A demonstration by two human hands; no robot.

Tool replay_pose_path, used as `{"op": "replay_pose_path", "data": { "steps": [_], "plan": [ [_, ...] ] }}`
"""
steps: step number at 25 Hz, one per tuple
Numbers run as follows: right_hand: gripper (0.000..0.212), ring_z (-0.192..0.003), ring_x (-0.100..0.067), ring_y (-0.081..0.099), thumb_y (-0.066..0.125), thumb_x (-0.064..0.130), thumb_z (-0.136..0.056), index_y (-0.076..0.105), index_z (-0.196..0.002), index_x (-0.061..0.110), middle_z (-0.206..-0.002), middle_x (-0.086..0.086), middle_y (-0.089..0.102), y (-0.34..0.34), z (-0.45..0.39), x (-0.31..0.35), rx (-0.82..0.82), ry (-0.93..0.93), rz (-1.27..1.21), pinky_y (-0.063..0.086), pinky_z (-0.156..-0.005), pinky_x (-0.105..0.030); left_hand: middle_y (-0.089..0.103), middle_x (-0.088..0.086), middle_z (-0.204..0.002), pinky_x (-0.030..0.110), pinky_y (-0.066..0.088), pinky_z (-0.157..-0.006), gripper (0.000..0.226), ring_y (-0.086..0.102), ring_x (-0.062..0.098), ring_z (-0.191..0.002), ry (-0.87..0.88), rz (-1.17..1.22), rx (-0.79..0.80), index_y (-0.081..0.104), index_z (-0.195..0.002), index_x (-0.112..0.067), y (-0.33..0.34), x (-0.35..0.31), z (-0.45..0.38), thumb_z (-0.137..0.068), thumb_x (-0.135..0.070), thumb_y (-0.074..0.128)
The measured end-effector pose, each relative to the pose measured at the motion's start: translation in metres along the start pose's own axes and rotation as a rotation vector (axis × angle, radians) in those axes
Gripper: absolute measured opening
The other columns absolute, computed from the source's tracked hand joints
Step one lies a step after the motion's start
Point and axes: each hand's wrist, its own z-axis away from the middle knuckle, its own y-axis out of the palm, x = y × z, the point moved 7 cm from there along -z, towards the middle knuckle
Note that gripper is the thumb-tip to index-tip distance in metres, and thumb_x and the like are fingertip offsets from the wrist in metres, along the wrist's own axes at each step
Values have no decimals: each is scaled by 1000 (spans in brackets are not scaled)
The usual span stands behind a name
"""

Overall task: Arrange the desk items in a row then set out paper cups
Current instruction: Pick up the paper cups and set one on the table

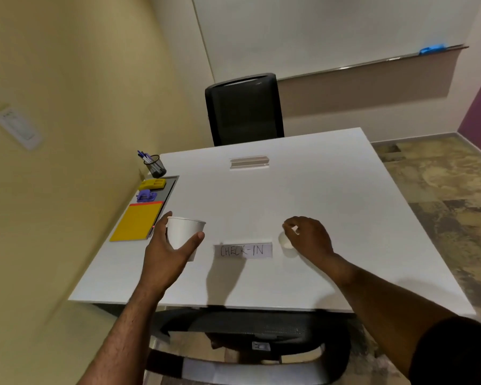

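My left hand [167, 252] grips a white paper cup [184, 232] and holds it upright above the white table [303, 195], left of the "CHECK-IN" sign [243, 250]. My right hand [310, 236] is closed on the rim of a second white paper cup [287, 244], which sits right of the sign; whether it touches the table I cannot tell. Along the table's left edge lie a yellow notepad [138, 226], a purple stapler [146, 195], a yellow organiser [152, 184] and a mesh pen holder [155, 165], in a row.
A clear empty sign holder [249, 162] stands at the table's far middle. A black chair [243, 109] is pushed in at the far side, and another chair [247, 348] is below me at the near edge. The wall runs close along the left.
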Motion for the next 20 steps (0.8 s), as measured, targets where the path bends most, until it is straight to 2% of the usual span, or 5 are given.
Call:
{"op": "replay_pose_path", "data": {
  "steps": [6,9,12,16,20],
  "plan": [
    [22,-87,-13,67,58,34,-92,70,-106,22,-100,5,73,-72,65,43,50,-60,-292,48,-77,-21,45,-2,-148,33,51,-92,97,56,17,-118,89,68,-47,17,-153,-33,24,-57,80,-77,-53,74],
    [29,-84,-1,64,54,40,-93,59,-121,32,-100,18,65,-114,111,54,125,-137,-329,48,-74,-16,52,-1,-128,16,49,-66,88,59,4,-92,104,136,19,23,-145,-33,63,-91,127,-76,-51,75],
    [34,-85,9,60,50,41,-95,46,-129,41,-119,24,59,-161,152,47,152,-213,-326,46,-71,-11,50,-3,-116,7,47,-50,72,57,-1,-87,127,229,89,25,-125,-37,107,-120,173,-76,-47,77],
    [36,-90,14,56,50,36,-96,46,-132,40,-136,23,47,-222,193,9,140,-210,-283,42,-67,-4,50,-7,-115,18,49,-63,64,57,0,-92,74,334,244,30,-119,-37,172,-151,218,-76,-51,75],
    [29,-84,1,60,55,31,-95,60,-123,26,-125,16,59,-276,215,-62,67,-90,-266,47,-70,-9,56,-12,-118,21,56,-62,62,62,5,-101,105,387,476,43,-120,-37,255,-187,252,-72,-59,75]
  ]
}}
